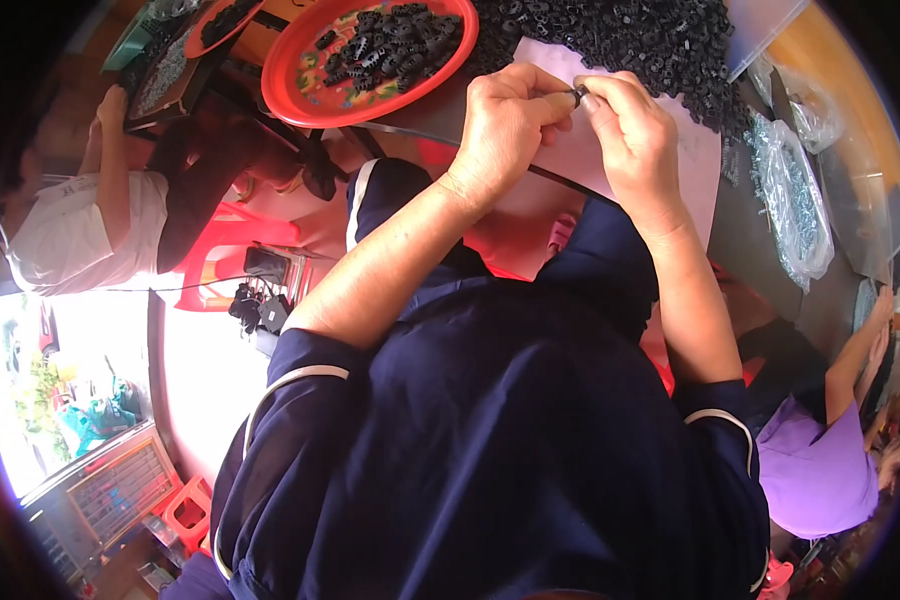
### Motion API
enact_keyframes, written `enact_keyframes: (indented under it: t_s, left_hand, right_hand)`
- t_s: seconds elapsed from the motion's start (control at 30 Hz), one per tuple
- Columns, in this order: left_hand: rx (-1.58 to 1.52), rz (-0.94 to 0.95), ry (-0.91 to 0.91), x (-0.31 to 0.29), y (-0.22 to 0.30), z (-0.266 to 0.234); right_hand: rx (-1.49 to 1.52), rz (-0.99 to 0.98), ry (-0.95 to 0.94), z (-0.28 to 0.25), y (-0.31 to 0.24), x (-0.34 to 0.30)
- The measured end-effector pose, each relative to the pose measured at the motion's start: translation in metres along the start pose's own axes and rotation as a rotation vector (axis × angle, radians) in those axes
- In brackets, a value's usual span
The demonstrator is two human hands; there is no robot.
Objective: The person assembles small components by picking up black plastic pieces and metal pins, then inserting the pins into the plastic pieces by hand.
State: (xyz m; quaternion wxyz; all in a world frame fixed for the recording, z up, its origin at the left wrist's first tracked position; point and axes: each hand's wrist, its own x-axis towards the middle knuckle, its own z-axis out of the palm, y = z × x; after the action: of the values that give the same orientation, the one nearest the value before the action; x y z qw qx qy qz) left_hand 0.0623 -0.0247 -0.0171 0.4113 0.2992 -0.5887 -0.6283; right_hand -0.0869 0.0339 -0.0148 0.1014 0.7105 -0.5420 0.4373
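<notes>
Both of my hands meet over the table's near edge, fingertips pinched on a small black plastic part. My left hand is closed, thumb and forefinger on the part's left side. My right hand grips it from the right, also closed. Fingers cover most of the part, so its exact shape is hidden. Beneath the hands lies a pale pink sheet. Just beyond, a large heap of loose black plastic parts spreads across the table.
Left of my hands stands a round red tray holding black ribbed parts. A clear bag of small metallic pieces lies at right. A person in white sits at left, another in purple at right.
</notes>
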Motion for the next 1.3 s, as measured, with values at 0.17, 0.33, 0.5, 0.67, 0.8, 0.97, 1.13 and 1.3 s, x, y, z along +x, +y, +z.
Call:
enact_keyframes:
  t_s: [0.17, 0.33, 0.5, 0.67, 0.8, 0.97, 1.13, 1.3]
  left_hand:
    - [-0.053, 0.037, 0.02, 0.001, -0.007, 0.0]
    - [0.034, 0.035, 0.068, 0.0, -0.005, 0.001]
    - [0.054, 0.105, 0.104, 0.002, -0.004, 0.002]
    - [0.105, 0.125, 0.084, 0.001, -0.006, 0.001]
    - [0.114, 0.124, 0.07, 0.001, -0.005, -0.001]
    - [-0.057, 0.103, 0.049, -0.007, 0.013, -0.007]
    - [0.231, 0.357, 0.3, 0.001, 0.043, -0.048]
    - [1.194, 0.624, 0.342, 0.037, 0.033, -0.102]
  right_hand:
    - [-0.027, 0.073, 0.026, 0.004, -0.01, -0.004]
    - [-0.295, -0.037, 0.027, 0.008, -0.011, -0.003]
    - [-0.343, -0.167, 0.009, 0.006, -0.012, 0.003]
    - [-0.28, -0.181, 0.053, 0.013, -0.009, -0.002]
    - [-0.185, -0.122, 0.074, 0.014, -0.005, -0.003]
    - [0.039, 0.031, 0.052, 0.01, -0.011, -0.004]
    - [0.14, 0.147, 0.105, -0.013, -0.001, -0.012]
    - [0.265, 0.414, 0.105, -0.047, 0.014, -0.027]
